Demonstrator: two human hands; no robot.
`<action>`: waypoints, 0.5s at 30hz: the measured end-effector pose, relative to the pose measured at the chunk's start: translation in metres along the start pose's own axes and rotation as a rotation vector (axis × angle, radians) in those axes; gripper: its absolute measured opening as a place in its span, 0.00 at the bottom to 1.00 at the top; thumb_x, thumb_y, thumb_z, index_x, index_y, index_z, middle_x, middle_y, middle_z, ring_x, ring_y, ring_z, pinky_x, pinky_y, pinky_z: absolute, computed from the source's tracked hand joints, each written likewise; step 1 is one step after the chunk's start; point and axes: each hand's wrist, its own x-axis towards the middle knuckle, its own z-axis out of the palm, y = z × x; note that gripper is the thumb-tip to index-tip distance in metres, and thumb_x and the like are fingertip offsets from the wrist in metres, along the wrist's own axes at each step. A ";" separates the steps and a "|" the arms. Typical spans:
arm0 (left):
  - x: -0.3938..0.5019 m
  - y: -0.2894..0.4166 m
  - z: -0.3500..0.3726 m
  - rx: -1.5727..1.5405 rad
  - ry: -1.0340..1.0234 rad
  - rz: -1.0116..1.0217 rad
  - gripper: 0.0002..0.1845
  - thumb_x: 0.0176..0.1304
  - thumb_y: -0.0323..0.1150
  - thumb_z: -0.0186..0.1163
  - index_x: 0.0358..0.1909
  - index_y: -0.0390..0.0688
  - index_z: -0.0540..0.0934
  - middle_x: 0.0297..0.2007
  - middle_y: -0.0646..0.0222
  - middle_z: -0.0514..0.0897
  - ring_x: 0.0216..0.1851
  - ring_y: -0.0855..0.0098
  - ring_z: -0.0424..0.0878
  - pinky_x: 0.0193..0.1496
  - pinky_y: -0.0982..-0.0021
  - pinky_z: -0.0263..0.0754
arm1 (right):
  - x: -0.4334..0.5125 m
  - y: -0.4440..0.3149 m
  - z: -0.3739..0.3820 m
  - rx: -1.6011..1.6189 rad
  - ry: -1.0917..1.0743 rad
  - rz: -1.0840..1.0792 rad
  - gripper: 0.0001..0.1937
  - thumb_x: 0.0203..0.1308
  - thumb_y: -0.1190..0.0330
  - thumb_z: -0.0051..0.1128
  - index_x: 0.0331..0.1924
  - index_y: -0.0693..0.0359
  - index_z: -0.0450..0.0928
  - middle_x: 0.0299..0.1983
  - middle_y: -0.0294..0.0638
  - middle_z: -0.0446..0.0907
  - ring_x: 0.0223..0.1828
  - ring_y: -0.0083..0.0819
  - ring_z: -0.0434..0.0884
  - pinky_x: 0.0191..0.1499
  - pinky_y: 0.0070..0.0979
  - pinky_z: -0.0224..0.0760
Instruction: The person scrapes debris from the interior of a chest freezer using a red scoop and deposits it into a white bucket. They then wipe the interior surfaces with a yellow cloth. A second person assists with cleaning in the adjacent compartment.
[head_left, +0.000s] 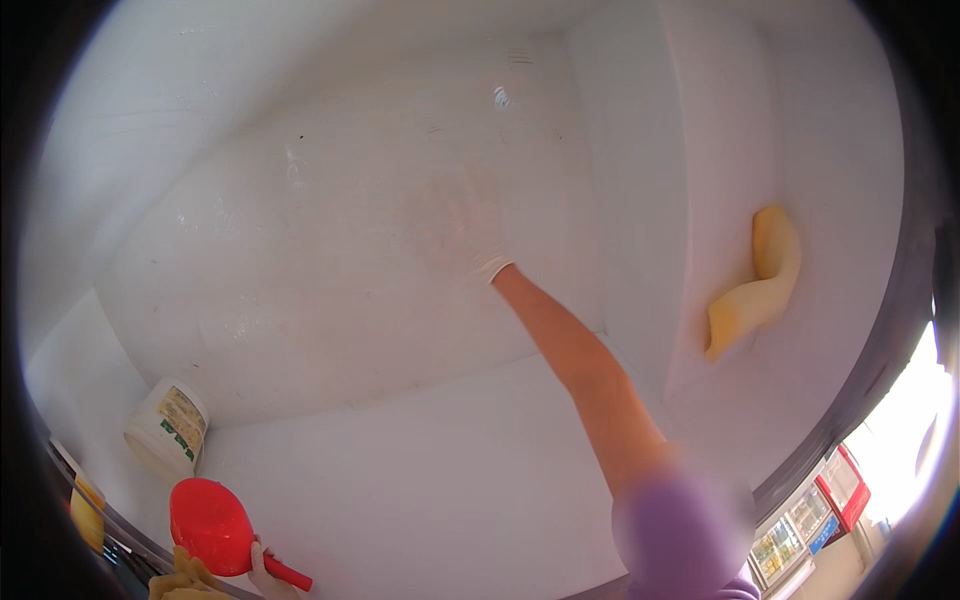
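Observation:
My right arm, in a purple sleeve, reaches down into a white-walled chest. The gloved right hand (457, 217) lies spread against the pale, wet-looking bottom (337, 300); it is blurred and blends with that surface, and I see nothing held in it. At the lower left, my left hand (266, 574), also gloved, grips a red plastic scoop (212, 527) near the base of its handle. Most of that hand is cut off by the lower edge of the picture. A white plastic bucket (166, 429) with a label leans in the corner just beyond the scoop.
A bent yellow foam piece (776, 277) rests on the raised step (727, 187) at right. More yellow pieces (184, 577) lie by the lower-left rim. A dark rim (832, 420) borders the chest. Outside stand glass-fronted display cabinets (795, 532).

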 end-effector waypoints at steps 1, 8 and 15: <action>-0.003 0.003 0.001 -0.031 -0.064 -0.045 0.16 0.59 0.41 0.68 0.44 0.43 0.81 0.33 0.73 0.78 0.35 0.75 0.74 0.41 0.71 0.72 | 0.020 0.022 -0.025 -0.022 0.068 0.213 0.32 0.68 0.56 0.46 0.71 0.63 0.56 0.71 0.53 0.57 0.73 0.51 0.52 0.74 0.43 0.45; -0.005 0.003 0.034 0.029 0.015 0.017 0.19 0.60 0.40 0.63 0.50 0.42 0.77 0.42 0.74 0.80 0.37 0.79 0.71 0.41 0.74 0.68 | 0.107 0.055 -0.043 -0.314 0.125 0.389 0.29 0.69 0.58 0.46 0.68 0.66 0.58 0.68 0.56 0.62 0.70 0.53 0.58 0.71 0.42 0.53; 0.007 0.020 0.030 -0.020 -0.076 0.162 0.13 0.64 0.30 0.62 0.49 0.39 0.78 0.42 0.72 0.82 0.31 0.79 0.74 0.34 0.77 0.70 | 0.105 -0.056 0.060 0.311 -0.188 -0.079 0.26 0.71 0.55 0.40 0.68 0.56 0.65 0.71 0.54 0.58 0.73 0.48 0.54 0.73 0.41 0.46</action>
